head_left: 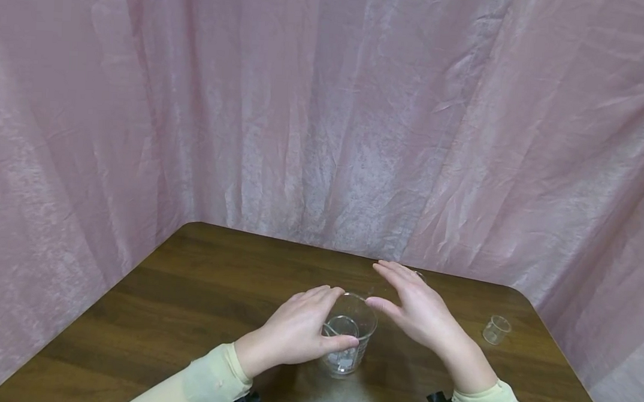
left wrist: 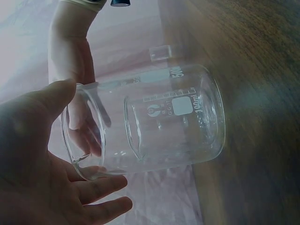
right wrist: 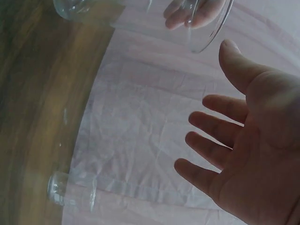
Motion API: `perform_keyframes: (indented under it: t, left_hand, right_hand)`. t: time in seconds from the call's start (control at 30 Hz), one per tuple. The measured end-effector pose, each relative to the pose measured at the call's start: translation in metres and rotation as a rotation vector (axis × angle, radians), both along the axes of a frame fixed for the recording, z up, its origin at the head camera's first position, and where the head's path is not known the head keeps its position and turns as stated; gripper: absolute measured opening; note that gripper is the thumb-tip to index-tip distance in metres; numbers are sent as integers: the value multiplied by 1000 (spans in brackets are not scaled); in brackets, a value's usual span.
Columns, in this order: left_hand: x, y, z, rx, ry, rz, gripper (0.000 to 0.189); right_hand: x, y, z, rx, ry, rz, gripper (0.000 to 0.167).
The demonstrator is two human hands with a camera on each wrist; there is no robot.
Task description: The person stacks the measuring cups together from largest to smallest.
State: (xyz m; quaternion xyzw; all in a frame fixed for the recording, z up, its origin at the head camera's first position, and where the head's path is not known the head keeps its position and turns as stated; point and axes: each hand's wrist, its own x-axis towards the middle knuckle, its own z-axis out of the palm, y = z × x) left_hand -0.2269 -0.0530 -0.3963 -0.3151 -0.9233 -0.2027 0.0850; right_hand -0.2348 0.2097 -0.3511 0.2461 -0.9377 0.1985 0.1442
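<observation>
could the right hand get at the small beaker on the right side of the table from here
Likely yes: the right hand is open and holds nothing, and the small beaker stands apart on the table to its right, with nothing visible between them.

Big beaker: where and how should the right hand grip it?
Bring the right hand in from the right onto the outer wall, just below the rim. The large beaker stands upright and that side looks free; the left hand holds the opposite side. I'd stay outside the mouth, since a smaller beaker sits inside.
</observation>
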Motion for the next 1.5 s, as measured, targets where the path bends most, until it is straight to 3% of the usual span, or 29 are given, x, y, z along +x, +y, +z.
perform_keyframes:
  t: [0.37,0.7,1.17,1.5]
  left_hand:
    - [1,0,-1,0,7,-4,92]
    - [3,0,-2,0,0,2,95]
    - [8,1,-5,17,3,4,93]
    - [2,1,-1,4,1,3,94]
  right_hand:
    - [-7,8,-10,20,84,-80,73]
    - [-17,17,-21,77,100,-146,79]
    - [-20,23,-34,99,53,-189,85]
    - [-31,28,-31,103,24,-219,85]
